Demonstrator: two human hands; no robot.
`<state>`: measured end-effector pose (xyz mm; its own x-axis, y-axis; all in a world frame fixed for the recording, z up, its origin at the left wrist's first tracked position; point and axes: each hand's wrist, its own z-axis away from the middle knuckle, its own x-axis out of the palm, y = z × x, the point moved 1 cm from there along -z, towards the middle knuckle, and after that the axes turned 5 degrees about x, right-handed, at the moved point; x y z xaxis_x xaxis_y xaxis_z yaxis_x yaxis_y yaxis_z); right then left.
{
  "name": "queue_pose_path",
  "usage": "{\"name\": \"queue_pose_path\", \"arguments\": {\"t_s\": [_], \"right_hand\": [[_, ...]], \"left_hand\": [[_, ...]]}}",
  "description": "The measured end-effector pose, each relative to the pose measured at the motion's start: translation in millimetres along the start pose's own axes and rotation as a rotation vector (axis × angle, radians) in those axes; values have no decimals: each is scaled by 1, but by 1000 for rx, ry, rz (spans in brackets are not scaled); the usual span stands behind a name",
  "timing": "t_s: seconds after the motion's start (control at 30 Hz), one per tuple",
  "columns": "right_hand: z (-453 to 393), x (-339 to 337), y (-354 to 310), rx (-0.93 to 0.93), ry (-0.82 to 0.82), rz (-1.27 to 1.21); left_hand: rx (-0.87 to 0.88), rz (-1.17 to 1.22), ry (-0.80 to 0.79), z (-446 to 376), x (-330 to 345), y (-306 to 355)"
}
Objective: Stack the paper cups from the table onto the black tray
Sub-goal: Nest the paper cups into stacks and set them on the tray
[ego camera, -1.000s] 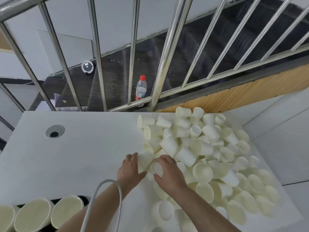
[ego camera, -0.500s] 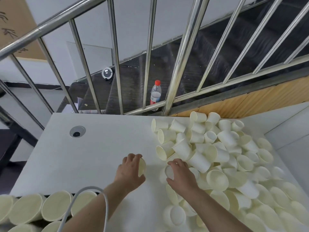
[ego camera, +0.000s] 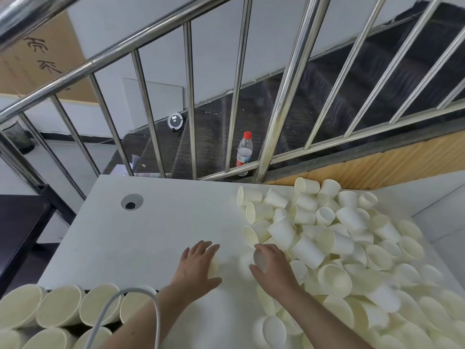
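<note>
We hold one paper cup (ego camera: 213, 267) under our left hand (ego camera: 198, 267), fingers curled over it, near the table's (ego camera: 151, 238) front edge. Our right hand (ego camera: 273, 264) grips another cup (ego camera: 247, 265) at the heap's (ego camera: 352, 248) left fringe. These cups look light and crushable, so we'd take them gently round the wall, below the rim. Stacks (ego camera: 60, 308) lie at the front-left corner

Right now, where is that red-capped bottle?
The red-capped plastic bottle stands upright on the dark stairs behind the steel railing, just past the table's far edge, beyond the cup pile.
</note>
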<state>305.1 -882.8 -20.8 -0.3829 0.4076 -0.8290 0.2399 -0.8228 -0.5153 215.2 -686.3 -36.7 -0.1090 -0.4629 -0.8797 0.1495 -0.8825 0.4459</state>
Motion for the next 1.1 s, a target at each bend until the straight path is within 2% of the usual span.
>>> {"name": "queue_pose_path", "arguments": {"t_s": [0.07, 0.2, 0.33, 0.4, 0.47, 0.53, 0.7, 0.87, 1.1], "right_hand": [[1, -9, -7, 77, 47, -274], [5, -21, -26, 319, -88, -880], [9, -22, -28, 398, -169, -1073], [10, -15, -21, 399, -122, -971], [11, -9, -16, 327, -9, -733], [15, -6, -17, 245, 83, -631], [20, 7, -26, 185, -22, -540], [13, 14, -26, 244, -73, -468], [-3, 20, -14, 348, -67, -351]], "left_hand": [[36, 107, 76, -1, -3, 7], [85, 303, 190, -2, -11, 26], [121, 356, 225, 1, -14, 32], [121, 363, 207, 3, -14, 32], [120, 350, 180, 5, -12, 32], [131, 306, 169, 4, -9, 33], [170, 213, 168, -1, 3, 35], [208, 155, 127, -4, 8, 36], [18, -105, -16, -5, 5, 14]]}}
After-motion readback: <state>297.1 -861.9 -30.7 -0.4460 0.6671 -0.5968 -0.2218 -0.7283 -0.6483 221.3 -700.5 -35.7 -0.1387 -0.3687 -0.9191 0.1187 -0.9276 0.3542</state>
